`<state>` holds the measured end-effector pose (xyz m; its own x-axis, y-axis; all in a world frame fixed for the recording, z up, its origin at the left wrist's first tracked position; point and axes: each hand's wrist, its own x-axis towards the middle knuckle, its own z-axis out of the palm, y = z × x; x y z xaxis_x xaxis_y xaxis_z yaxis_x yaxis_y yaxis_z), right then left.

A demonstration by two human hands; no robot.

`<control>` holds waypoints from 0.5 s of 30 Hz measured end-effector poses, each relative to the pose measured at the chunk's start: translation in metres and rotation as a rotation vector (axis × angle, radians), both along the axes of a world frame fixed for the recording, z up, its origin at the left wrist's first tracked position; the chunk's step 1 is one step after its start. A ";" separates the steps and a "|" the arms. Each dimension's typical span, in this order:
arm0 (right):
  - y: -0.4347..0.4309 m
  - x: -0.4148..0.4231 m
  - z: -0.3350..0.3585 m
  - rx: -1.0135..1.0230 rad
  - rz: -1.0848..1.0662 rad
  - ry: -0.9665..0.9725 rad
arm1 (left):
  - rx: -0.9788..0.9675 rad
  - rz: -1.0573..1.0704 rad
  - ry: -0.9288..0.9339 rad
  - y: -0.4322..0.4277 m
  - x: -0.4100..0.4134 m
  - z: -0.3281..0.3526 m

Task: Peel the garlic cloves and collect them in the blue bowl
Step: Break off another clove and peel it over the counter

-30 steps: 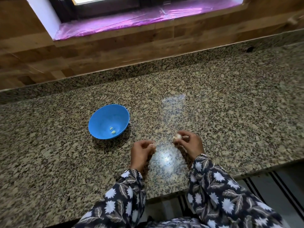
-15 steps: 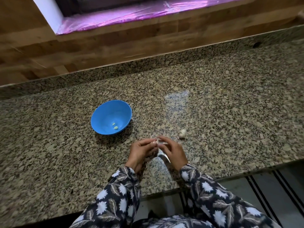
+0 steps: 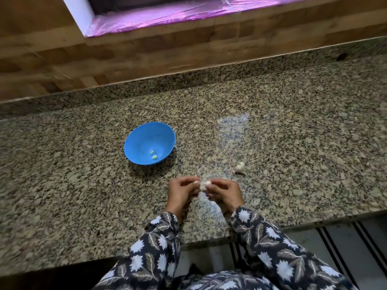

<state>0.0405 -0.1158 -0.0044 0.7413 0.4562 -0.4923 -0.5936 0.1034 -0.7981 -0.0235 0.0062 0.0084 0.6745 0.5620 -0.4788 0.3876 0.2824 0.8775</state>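
White garlic clove (image 3: 204, 184) pinched between both hands (image 3: 181, 192) (image 3: 225, 193), blue bowl (image 3: 142, 139) apart

1. In front of you runs a speckled brown-and-black granite countertop (image 3: 293, 143), with a pale patch of glare (image 3: 232, 122) near its middle.
2. Along its far edge you see a low strip of the same granite (image 3: 230, 74), with a small dark hole (image 3: 341, 57) towards the right.
3. Above that, your view takes in brown wood-grain wall panelling (image 3: 41, 49).
4. At the top sit a white window frame post (image 3: 77, 11) and a ledge covered in shiny pink-purple film (image 3: 167, 15).
5. Below the counter edge on your right lies a pale grey floor with dark stripes (image 3: 345, 243).
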 end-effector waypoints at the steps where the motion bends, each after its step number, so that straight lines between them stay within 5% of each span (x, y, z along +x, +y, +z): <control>1: -0.001 0.001 -0.001 -0.006 -0.008 -0.006 | 0.113 -0.049 0.032 0.001 0.001 0.000; 5: -0.006 0.004 -0.002 0.011 -0.056 -0.002 | 0.449 -0.279 0.081 0.003 0.002 0.000; 15: -0.012 0.002 0.006 -0.025 0.025 -0.129 | 0.458 -0.174 0.020 -0.002 0.003 0.011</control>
